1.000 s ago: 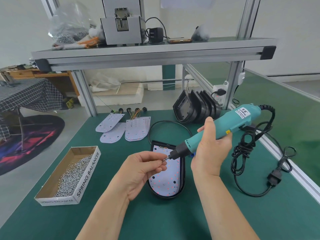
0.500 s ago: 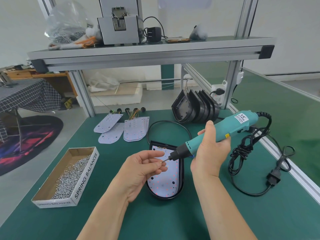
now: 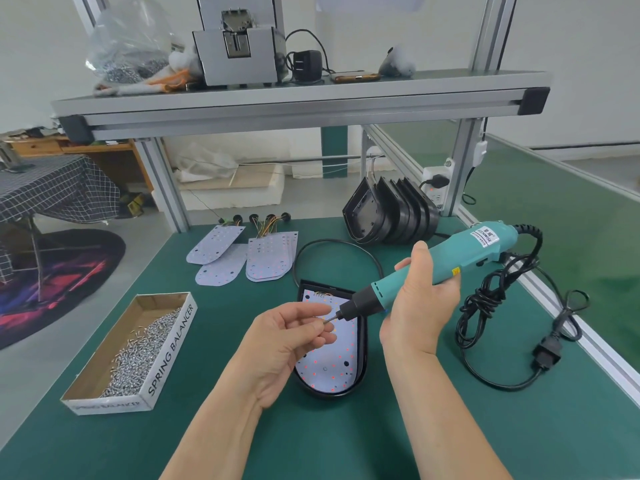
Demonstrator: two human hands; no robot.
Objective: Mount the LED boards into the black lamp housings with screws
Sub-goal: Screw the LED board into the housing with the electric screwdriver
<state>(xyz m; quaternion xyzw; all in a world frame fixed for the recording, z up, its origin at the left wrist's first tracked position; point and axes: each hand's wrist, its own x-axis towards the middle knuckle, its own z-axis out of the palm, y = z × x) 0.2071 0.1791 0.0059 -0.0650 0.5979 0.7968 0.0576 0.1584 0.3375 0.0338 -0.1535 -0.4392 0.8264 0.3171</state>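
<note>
- Forearms come in from the bottom edge over the green surface point(image 3: 311, 441).
- Our left hand point(image 3: 287, 344) hovers above the left side of the black lamp housing point(image 3: 325, 394). Its thumb and fingertips pinch a tiny screw point(image 3: 324, 320) at the tip of the driver's bit.
- Our right hand point(image 3: 420, 306) is curled round the teal electric screwdriver point(image 3: 450, 261). The tool is tilted, with its bit pointing down and left over the housing's far half.
- The housing lies flat on the surface under and between both hands, rounded end toward us. An LED board point(image 3: 329, 365) sits inside it.
- To the left, well apart from the left hand, we see a cardboard box point(image 3: 173, 344) holding loose screws.
- To the right lies the bundled black power cord point(image 3: 491, 306).
- Beyond the housing, spare LED boards point(image 3: 263, 258) lie overlapping on the surface.
- A stack of empty housings point(image 3: 388, 216) stands on edge at the far right.
- Above it all, a shelf point(image 3: 294, 102) carries a grey machine point(image 3: 239, 53).
</note>
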